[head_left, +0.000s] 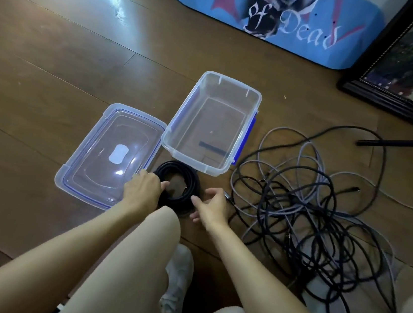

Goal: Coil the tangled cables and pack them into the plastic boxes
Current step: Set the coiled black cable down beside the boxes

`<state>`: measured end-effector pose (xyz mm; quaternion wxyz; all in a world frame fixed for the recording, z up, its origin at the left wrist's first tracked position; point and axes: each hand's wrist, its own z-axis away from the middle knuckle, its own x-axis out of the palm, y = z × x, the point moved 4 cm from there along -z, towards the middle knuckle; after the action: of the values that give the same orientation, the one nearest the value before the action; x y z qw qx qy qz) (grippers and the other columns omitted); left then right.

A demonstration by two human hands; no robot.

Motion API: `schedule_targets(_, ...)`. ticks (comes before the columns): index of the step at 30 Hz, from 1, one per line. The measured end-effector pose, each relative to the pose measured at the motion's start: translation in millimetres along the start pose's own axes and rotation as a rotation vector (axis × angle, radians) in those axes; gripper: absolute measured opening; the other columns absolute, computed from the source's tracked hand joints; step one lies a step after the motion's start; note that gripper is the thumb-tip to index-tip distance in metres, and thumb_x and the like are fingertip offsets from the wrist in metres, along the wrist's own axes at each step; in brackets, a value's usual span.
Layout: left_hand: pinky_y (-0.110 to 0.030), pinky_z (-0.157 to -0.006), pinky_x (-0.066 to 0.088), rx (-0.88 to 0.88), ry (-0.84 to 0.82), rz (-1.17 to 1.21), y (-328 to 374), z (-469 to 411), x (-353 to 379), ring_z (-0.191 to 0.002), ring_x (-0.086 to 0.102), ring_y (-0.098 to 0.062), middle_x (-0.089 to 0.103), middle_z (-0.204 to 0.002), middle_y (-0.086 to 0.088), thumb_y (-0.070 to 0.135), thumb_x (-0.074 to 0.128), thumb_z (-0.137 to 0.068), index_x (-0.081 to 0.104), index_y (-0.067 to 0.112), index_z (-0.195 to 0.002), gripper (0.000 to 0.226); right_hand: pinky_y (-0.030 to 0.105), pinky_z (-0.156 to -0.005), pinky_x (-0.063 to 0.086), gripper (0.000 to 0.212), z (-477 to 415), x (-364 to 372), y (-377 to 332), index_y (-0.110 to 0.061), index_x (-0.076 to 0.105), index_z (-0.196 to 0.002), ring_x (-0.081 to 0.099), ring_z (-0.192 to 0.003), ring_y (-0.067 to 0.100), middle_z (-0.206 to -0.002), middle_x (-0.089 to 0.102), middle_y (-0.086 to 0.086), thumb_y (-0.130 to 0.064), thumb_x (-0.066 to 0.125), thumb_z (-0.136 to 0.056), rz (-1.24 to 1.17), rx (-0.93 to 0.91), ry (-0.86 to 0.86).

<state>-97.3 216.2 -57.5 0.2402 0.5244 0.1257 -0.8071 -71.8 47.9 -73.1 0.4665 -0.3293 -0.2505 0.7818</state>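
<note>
A coiled black cable (180,179) lies on the wooden floor just in front of a clear plastic box (212,120). My left hand (142,191) grips the coil's left side, thumb inside the ring. My right hand (211,205) hovers at the coil's right edge with fingers loosely spread, holding nothing. The box is open with blue side latches and a dark strip on its bottom. Its clear lid (110,156) lies flat to the left. A tangle of black and grey cables (305,207) sprawls to the right.
A blue painted skateboard deck (282,17) and a dark framed picture (406,64) lean at the back. A thin black leg (404,143) crosses the floor at right. My knees and white shoes (178,283) fill the foreground.
</note>
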Motion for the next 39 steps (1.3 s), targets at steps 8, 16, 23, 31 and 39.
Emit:
schedule_targets(8,-0.033,-0.083,0.049,0.347,0.207,-0.219,57.3,33.1,-36.3,-0.111,0.052,-0.025,0.054,-0.120,-0.008,0.022,0.042,-0.099,0.052,0.010,-0.122,0.028,0.032,-0.080,0.046,0.019,20.1,-87.3,8.1,-0.022,0.051,-0.117,0.059,-0.106,0.022,-0.119,0.059,0.001,-0.023,0.049,-0.098,0.602,-0.120,0.222)
schedule_targets(16,-0.038,-0.084,0.048,0.425,-0.286,0.099,153.9,50.4,9.9,-0.107,0.058,-0.034,0.059,-0.121,-0.014,0.030,0.048,-0.092,0.043,0.012,-0.124,0.037,0.037,-0.083,0.048,0.039,38.0,-137.3,16.7,-0.023,0.037,-0.130,0.057,-0.113,0.023,-0.133,0.052,0.002,-0.026,0.055,-0.096,0.699,-0.292,0.217)
schedule_targets(23,-0.046,-0.084,0.053,0.095,-0.749,0.811,215.9,73.3,62.0,-0.115,0.054,-0.031,0.050,-0.130,-0.014,0.014,0.062,-0.089,0.022,0.008,-0.140,0.066,0.052,-0.116,0.005,0.114,33.0,-183.0,63.9,-0.024,-0.008,-0.154,-0.007,-0.148,0.029,-0.161,-0.010,0.009,-0.039,0.076,-0.078,1.147,-0.134,-0.205)
schedule_targets(31,-0.042,-0.097,0.043,0.064,-0.677,0.973,263.4,66.9,58.9,-0.110,0.057,-0.031,0.049,-0.125,-0.008,0.007,0.049,-0.096,0.018,0.022,-0.146,0.061,0.050,-0.119,0.005,0.086,7.5,-205.8,75.4,-0.012,-0.005,-0.153,-0.007,-0.147,0.029,-0.159,-0.009,0.015,-0.022,0.056,-0.093,1.535,-0.252,-0.053)
schedule_targets(39,-0.039,-0.075,0.054,0.238,-0.495,0.688,295.5,45.7,39.7,-0.098,0.062,-0.029,0.054,-0.117,-0.004,0.009,0.046,-0.097,0.019,0.019,-0.148,0.059,0.042,-0.085,0.054,0.028,21.4,-272.5,58.1,-0.003,0.062,-0.113,0.050,-0.121,0.029,-0.133,0.051,0.016,-0.022,0.051,-0.095,1.214,-0.728,0.385)
